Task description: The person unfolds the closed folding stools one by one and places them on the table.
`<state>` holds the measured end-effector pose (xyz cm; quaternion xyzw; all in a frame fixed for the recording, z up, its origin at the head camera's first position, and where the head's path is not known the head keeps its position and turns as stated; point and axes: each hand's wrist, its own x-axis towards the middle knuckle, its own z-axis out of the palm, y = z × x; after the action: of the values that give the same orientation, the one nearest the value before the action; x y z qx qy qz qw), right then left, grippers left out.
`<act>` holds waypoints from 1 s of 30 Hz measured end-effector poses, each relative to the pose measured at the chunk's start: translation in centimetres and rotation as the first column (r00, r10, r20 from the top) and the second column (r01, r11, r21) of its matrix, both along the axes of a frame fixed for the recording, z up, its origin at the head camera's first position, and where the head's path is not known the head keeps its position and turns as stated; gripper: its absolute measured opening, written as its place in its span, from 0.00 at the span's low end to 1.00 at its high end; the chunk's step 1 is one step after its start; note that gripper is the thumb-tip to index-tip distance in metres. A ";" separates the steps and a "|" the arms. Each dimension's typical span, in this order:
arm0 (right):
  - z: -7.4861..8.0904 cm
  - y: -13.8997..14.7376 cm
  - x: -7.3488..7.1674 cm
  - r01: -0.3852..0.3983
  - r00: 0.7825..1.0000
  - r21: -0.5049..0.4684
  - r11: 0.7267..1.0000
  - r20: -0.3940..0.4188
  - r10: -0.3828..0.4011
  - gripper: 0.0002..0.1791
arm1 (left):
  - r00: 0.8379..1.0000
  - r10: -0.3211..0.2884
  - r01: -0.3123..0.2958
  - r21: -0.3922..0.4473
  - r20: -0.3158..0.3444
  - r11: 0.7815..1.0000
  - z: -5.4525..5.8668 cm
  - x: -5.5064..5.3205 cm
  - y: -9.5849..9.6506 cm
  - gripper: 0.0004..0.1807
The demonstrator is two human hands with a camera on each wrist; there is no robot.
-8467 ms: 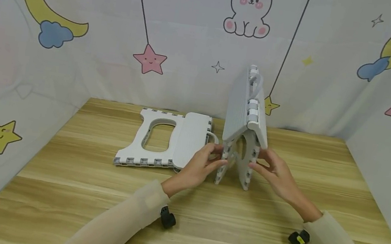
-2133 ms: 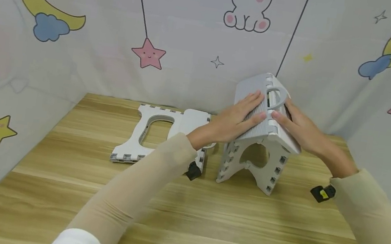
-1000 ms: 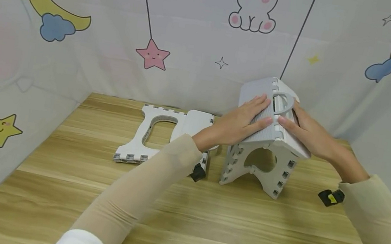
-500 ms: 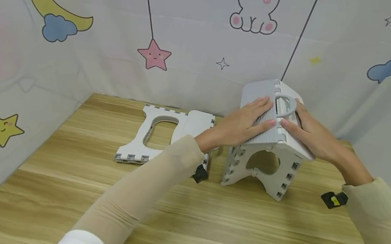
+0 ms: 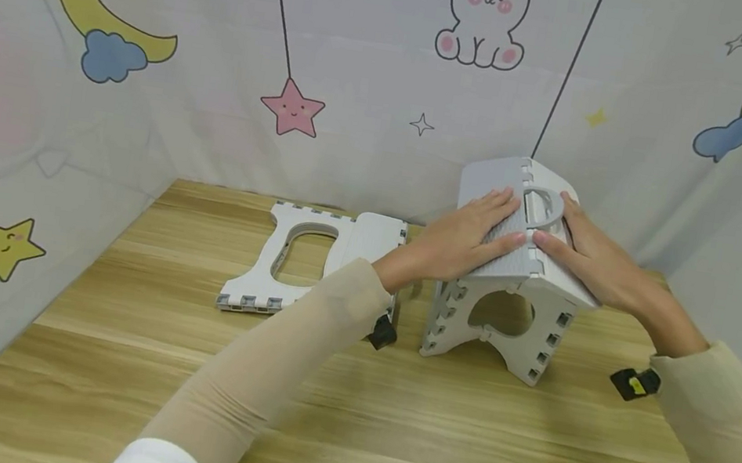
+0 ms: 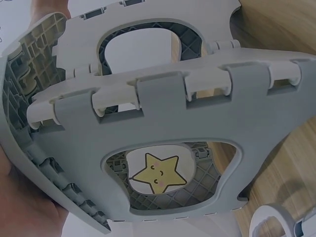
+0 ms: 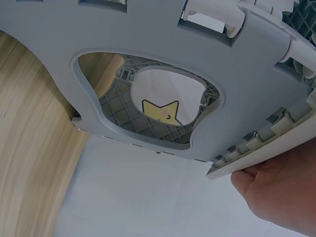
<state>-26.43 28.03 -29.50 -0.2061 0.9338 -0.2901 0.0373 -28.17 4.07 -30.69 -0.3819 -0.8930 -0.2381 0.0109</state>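
A white and grey folding step stool (image 5: 493, 176) stands on its legs, partly unfolded, its two seat halves sloping down from a raised middle hinge like a roof. My left hand (image 5: 458, 241) lies with straight fingers on the left half; my right hand (image 5: 600, 261) rests on the right half, thumb near the hinge. Between them a carry handle (image 5: 554, 210) sticks up. Both wrist views show the stool's side panel (image 6: 168, 121) from below. A second folding stool (image 5: 261, 256) lies folded flat to the left, partly hidden by my left arm.
The stools stand on a wood-grain table (image 5: 427, 437). A white curtain (image 5: 368, 49) printed with stars, moons and a rabbit hangs behind and at both sides, close to the upright stool.
Earlier both hands gripped the stool's nearly folded legs. They moved up onto the seat halves, and the stool spread wider. Over the last second the hands and stool barely moved.
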 end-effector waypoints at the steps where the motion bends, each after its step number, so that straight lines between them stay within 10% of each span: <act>1: 0.0 0.0 0.0 0.004 1.000 0.007 1.000 -0.002 -0.004 0.45 | 1.000 0.001 -0.001 -0.007 -0.002 1.000 0.0 0.0 0.0 0.37; 30: -0.1 1.0 -0.1 0.011 0.999 0.091 0.996 -0.039 -0.008 0.47 | 1.000 -0.002 -0.001 -0.116 -0.030 0.993 0.4 -0.2 0.9 0.38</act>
<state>-26.54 28.99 -29.57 -0.2053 0.9476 -0.2432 0.0271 -28.37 5.00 -30.32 -0.3856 -0.9049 -0.1803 0.0019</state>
